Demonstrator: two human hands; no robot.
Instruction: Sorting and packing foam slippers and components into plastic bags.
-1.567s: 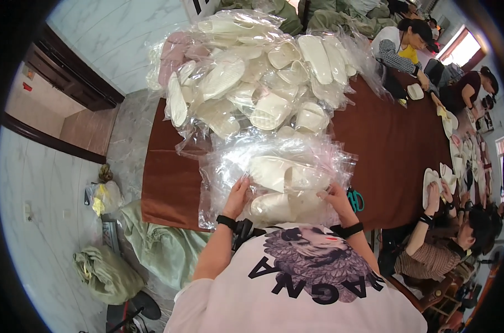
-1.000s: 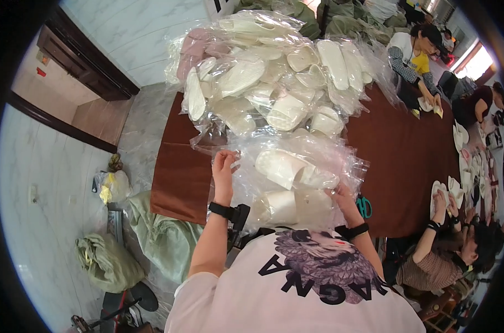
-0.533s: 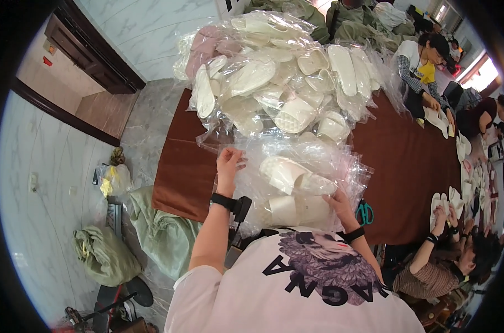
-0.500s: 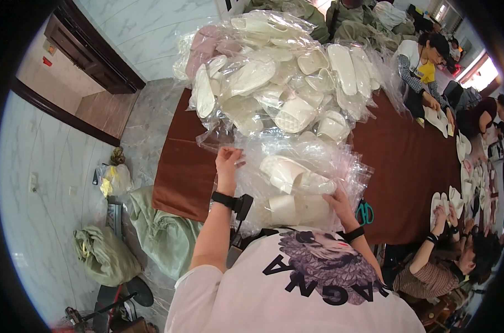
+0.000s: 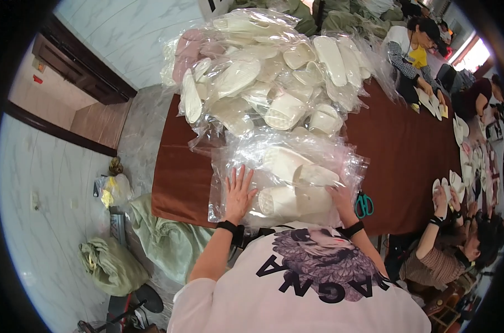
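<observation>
Two cream slippers lie side by side under clear plastic in front of me, the upper slipper (image 5: 296,166) slanted and the lower slipper (image 5: 285,201) nearly level. My left hand (image 5: 239,195) rests flat with spread fingers on the left part of the clear plastic bag (image 5: 221,166); it holds nothing. At the right end of the lower slipper is my right hand (image 5: 343,204), its fingers curled against that end and partly veiled by plastic. More clear bags seem to be stacked beneath.
Beyond the bag rises a heap of bagged cream slippers (image 5: 263,77), with a pink pair (image 5: 191,53) among them. Teal-handled scissors (image 5: 364,205) lie on the brown tablecloth (image 5: 402,166) to the right. Co-workers handle slippers along the right side. Green sacks (image 5: 168,233) stand at left.
My left hand has come down from the bag's far left edge, let go, and now lies flat on the plastic. The slippers sit straighter under the plastic. My right hand has barely moved.
</observation>
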